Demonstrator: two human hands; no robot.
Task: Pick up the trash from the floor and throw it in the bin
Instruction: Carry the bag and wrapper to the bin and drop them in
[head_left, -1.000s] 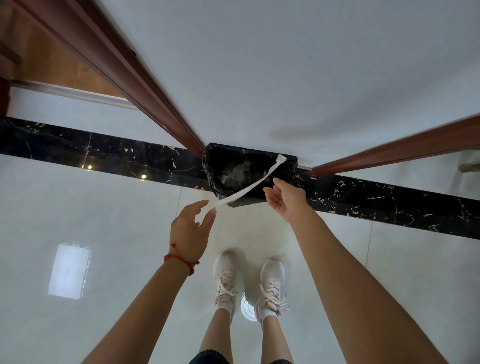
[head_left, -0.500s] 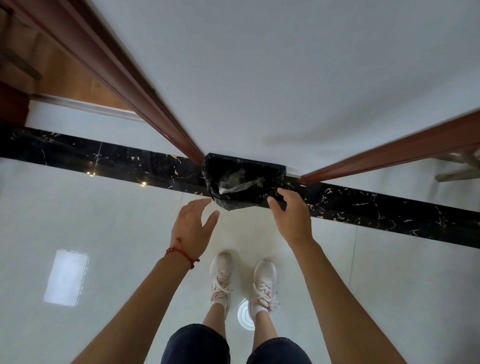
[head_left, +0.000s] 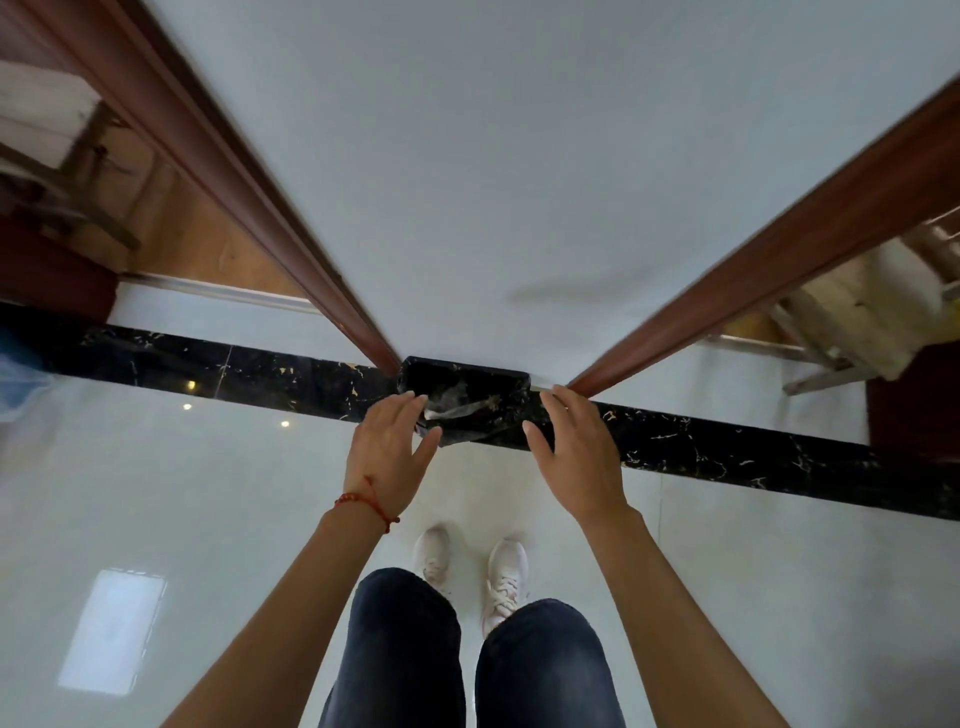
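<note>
Both hands open and empty: left hand (head_left: 390, 451) and right hand (head_left: 574, 451) flank the black-lined bin (head_left: 467, 387). Between them, inside it, lies what looks like the pale trash strip (head_left: 451, 411).

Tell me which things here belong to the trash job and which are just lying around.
Job: bin lined with a black bag; pale paper strip inside it; left hand and right hand, both open and empty.
Lying about: wooden stool through the left doorway; wooden frame on the right.
</note>
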